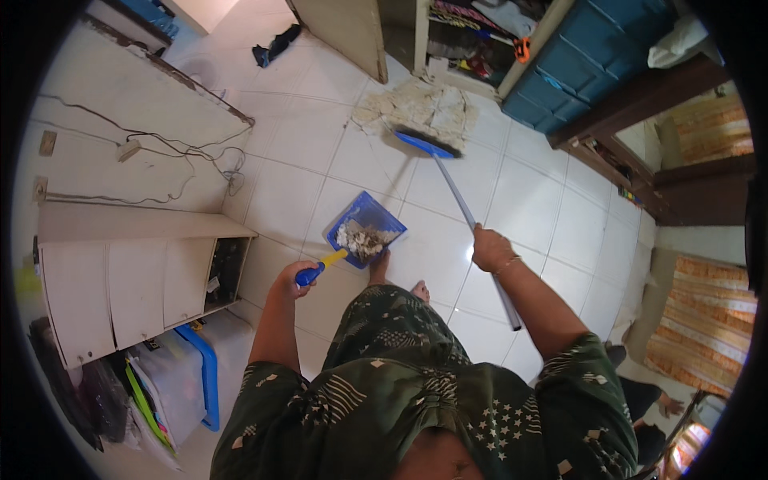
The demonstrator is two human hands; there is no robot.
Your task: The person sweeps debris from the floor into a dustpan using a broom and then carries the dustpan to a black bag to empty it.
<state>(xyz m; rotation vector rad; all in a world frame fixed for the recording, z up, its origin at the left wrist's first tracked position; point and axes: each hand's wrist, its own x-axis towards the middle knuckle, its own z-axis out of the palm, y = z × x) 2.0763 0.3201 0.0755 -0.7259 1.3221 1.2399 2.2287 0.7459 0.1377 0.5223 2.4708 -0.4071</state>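
My left hand [296, 278] is closed round the yellow and blue handle of a blue dustpan [365, 208]. Grey and white debris [362, 238] lies in the pan, which is beside my bare foot on the floor. In my right hand [493, 249] is the grey pole of a broom [454, 189], slanting away from me. Its blue head with dark bristles rests at the near edge of a broken, bare patch [428, 104] in the floor tiles.
A low cream cabinet [132, 292] stands at left, with loose cables [176, 152] on the wall above it. Far off are a dark cloth [276, 46], an open cabinet door [344, 32] and blue drawers [588, 60]. Another person's hand [670, 406] shows at lower right.
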